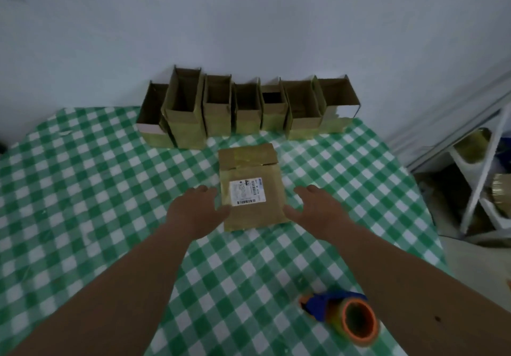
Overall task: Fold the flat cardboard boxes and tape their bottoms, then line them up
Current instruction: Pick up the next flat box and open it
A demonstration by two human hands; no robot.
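Orange-cored tape roll [356, 324]: lower right of frame, nearest the camera, lying on its side with a blue dispenser part against it; no hand on it.
Checked cloth [83, 189]: green and white, covers the table across the lower two thirds of the frame.
Left hand [193, 212]: centre of frame, palm down, fingers loosely spread and uncurled; thumb tip touching the left edge of the flat box, nothing gripped.
Right hand [318, 209]: just right of centre, palm down, fingers likewise spread; thumb at the lower right corner of the box, nothing gripped.
Flat box [253, 187]: brown cardboard, lying flat between the two hands at frame centre; white shipping label faces up, flaps at its far end carry old tape.
Row of folded boxes [246, 106]: upper centre, seven or so standing open-topped against the white wall, sides touching or nearly so.
Step in hand: reaching for the next flat box, judged; several already done.
Next move: both hands must close on opposite edges, lift, and push the sleeve open into a square before folding the bottom flaps. Tape is within the right hand's reach.
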